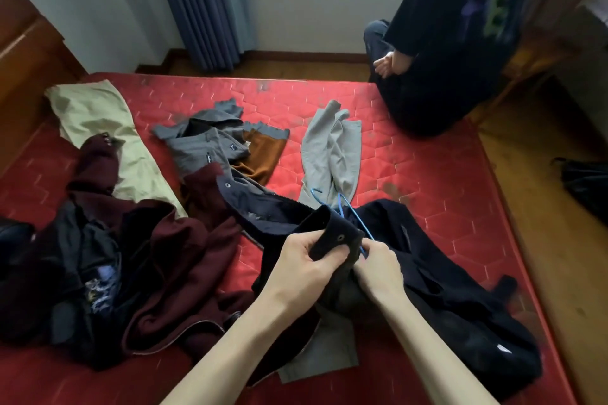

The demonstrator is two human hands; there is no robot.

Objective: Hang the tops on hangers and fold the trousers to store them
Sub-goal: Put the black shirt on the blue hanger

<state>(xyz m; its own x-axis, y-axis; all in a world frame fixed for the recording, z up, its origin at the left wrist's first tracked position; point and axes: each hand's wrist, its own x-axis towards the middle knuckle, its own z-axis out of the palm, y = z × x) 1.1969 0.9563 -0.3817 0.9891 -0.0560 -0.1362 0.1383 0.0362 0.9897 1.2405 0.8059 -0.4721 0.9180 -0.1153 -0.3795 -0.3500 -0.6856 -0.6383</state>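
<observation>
Left hand fingers clamped on collar of dark navy snap-button jacket. Right hand fingers pinch thin blue wire hanger at the collar. Jacket lies near right on red quilted mattress; maroon fleece top near left, grey trousers beyond.

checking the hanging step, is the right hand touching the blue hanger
Touching. The head view shows the right hand pinching the blue hanger wire where it comes out of the dark navy jacket.
</observation>
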